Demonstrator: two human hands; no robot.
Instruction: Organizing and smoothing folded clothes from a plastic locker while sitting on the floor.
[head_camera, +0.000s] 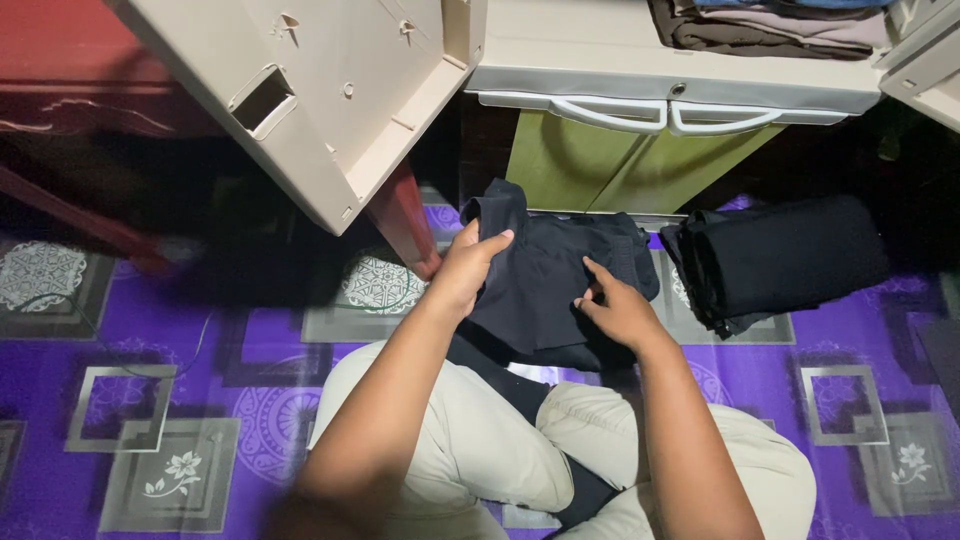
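Left hand (465, 268) pinched shut on the upper corner of a dark garment (545, 290), thumb on top, cloth lifted and bunched there. Right hand (620, 312) pressed on the same garment near the middle fold, fingers bent and close together on the cloth; whether really gripping or only pressing, cannot tell. Garment half folded, lying on the mat (150, 400) just in front of the crossed legs, partly over the lap, below the green cabinet doors (610, 165).

Possible trouble, as a judgement only: lifted corner held by few fingers, so a slip there and the fold opening again. Cloth dark, light weak, so edges hard to see and layers easily set crooked. One end trailing between the knees, so possibly caught under a leg and pulled out of shape. Open cabinet door (320, 90) hanging tilted near the left hand, so possibly knocked by an arm. Folded stack (780, 260) just beside on the right, apart from the garment, possibly pushed over by the right elbow.

Count: two hands; one garment in the hands; one dark stack on the mat, number of pieces not clear; one pile of folded clothes (760, 25) on the shelf above, again number not clear; two green doors with two white handles; one beige door swung open; one patterned purple mat.
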